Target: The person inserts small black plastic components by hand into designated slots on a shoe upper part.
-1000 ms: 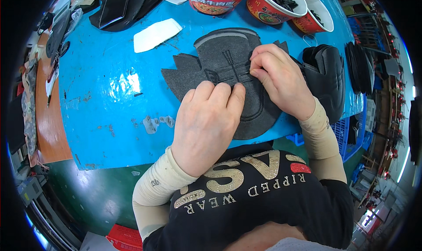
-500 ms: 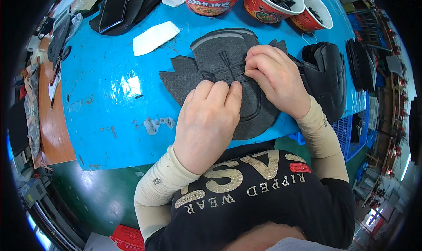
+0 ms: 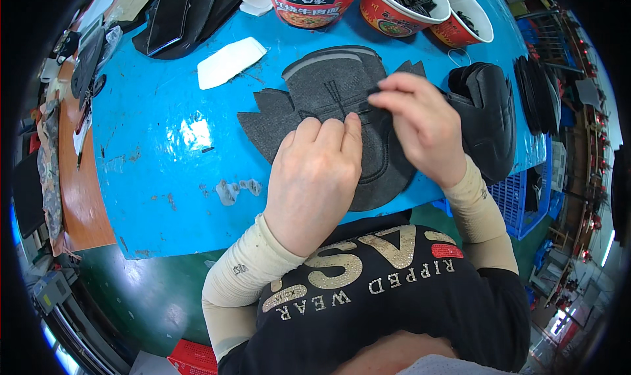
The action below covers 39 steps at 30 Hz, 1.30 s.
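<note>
A dark grey felt-like pad [image 3: 325, 76] with pointed side flaps and stitched or embossed lines lies on the blue table in front of me. My left hand [image 3: 315, 171] bears on its middle, fingers bent and close together, the thumb mostly hidden. Above its right side, my right hand [image 3: 424, 125] is pinched, slightly blurred by motion. A small dark bit [image 3: 373, 91] shows at those fingertips; its kind is hard to make out. Beyond my right hand lies a stack of black moulded pads [image 3: 486, 112].
Paper tubs stand at the far edge: a large red tub [image 3: 309, 10], a tub of small black pieces [image 3: 401, 13] and a smaller tub [image 3: 463, 23]. A white folded cloth [image 3: 231, 63] and a phone [image 3: 171, 17] on black sheets lie at left. A blue crate [image 3: 519, 201] is below right.
My right hand has lifted slightly off the pad and shifted a little right, its fingers opening out from their curl. The left hand stays nearly in place.
</note>
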### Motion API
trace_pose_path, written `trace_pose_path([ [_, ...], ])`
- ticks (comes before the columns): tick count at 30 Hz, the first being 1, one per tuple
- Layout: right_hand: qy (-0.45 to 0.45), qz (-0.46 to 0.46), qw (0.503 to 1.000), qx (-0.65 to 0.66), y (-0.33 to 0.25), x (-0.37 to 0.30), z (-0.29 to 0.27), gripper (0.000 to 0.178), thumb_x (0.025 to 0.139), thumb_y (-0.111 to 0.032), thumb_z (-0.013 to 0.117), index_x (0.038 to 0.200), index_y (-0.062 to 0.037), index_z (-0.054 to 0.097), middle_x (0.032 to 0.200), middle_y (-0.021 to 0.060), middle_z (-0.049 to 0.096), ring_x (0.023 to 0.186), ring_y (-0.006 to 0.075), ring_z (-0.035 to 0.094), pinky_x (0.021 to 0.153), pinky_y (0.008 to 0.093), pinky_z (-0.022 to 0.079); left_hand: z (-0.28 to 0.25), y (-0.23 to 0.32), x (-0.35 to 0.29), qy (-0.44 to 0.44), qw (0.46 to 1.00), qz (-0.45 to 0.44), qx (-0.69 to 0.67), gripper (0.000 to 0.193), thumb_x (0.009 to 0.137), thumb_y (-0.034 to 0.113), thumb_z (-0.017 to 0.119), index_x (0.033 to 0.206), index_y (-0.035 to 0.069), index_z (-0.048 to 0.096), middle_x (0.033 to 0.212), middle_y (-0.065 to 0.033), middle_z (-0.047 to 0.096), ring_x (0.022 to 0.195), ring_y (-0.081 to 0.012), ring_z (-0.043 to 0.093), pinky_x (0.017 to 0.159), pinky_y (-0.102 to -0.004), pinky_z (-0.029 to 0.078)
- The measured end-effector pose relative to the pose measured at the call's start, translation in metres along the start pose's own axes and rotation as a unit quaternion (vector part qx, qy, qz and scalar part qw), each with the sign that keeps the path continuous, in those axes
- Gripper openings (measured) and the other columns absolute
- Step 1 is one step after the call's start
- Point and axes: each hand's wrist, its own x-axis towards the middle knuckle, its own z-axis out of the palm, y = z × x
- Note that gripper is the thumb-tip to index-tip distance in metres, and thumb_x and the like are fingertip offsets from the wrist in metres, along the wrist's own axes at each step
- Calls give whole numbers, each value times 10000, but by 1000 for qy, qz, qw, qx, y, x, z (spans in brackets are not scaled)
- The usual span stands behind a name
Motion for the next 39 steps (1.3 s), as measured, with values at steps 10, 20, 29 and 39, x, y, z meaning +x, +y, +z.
trace_pose_path([
  [10,12,44,999,16,-2,-11,3,253,721,51,693,957,-38,714,1019,91,660,915,260,630,785,331,524,-7,-2,-3,6,1000,0,-12,401,713,20,691,1111,-29,676,832,-98,586,754,-256,571,672,-347,488],
  [20,-35,90,940,328,-58,-19,4,148,783,1,732,909,-31,660,880,76,658,817,240,634,708,326,500,-12,0,-39,121,765,-117,-621,283,768,-67,774,1023,23,695,989,-102,682,863,-153,635,714,-271,520],
  [29,-82,212,832,507,-60,-24,-3,99,884,-34,677,971,-15,634,918,62,642,827,154,621,708,289,482,-17,-5,-38,118,841,-10,-528,289,733,-49,797,990,32,694,935,-90,674,834,-212,635,705,-304,505],
  [39,-143,178,872,433,-61,-19,-6,78,916,-60,637,958,-22,583,865,70,622,762,170,597,672,315,474,-13,6,-42,98,792,-119,-591,300,755,-32,800,1024,14,675,979,-78,626,894,-183,592,753,-286,479],
])
